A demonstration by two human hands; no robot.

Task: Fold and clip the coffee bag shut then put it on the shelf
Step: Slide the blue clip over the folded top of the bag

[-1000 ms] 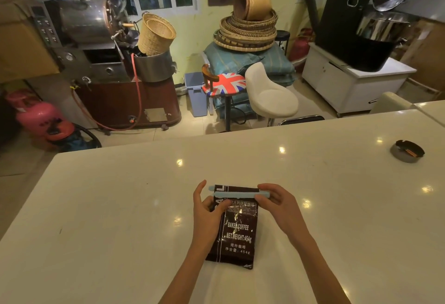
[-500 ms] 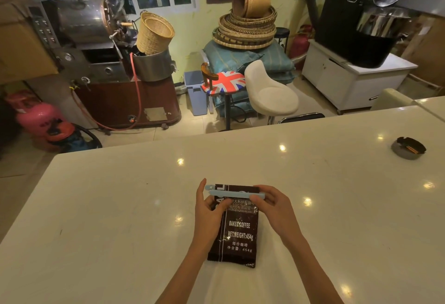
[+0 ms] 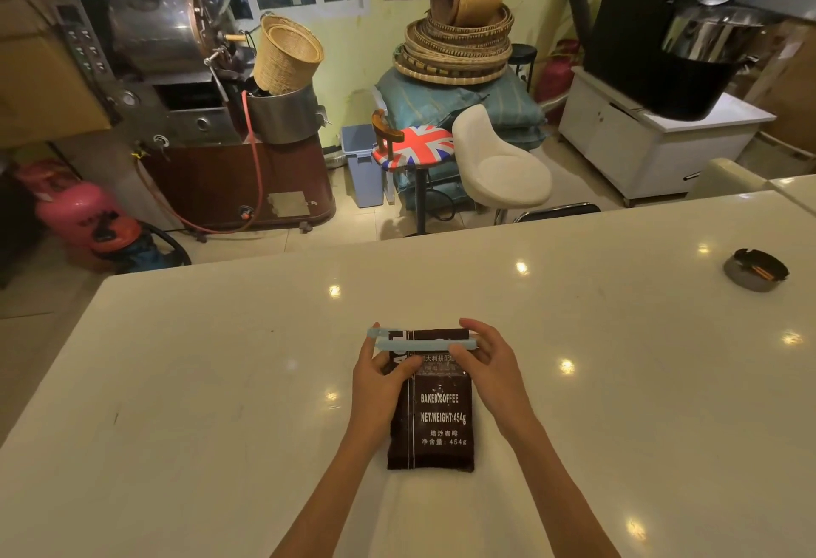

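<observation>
White counter [image 3: 221, 381], roasting gear behind; coffee bag [image 3: 435, 416] lies flat, well left of the ashtray [image 3: 756, 269].
Left hand [image 3: 380, 374] and right hand [image 3: 485, 363] each pinch the blue clip [image 3: 424, 342] across the folded top, likely to press it closed.

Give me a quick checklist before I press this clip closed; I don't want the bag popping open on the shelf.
1. Coffee bag lying flat on the white counter: ok.
2. Light blue clip lies across the bag's top edge: ok.
3. Clip latched: not ok; its left end shows two arms apart.
4. Both ends held: ok; left hand at the left end, right hand at the right end.
5. Top folded over under the clip: cannot tell.
6. Shelf to put it on: cannot tell, none identifiable in this view.
</observation>
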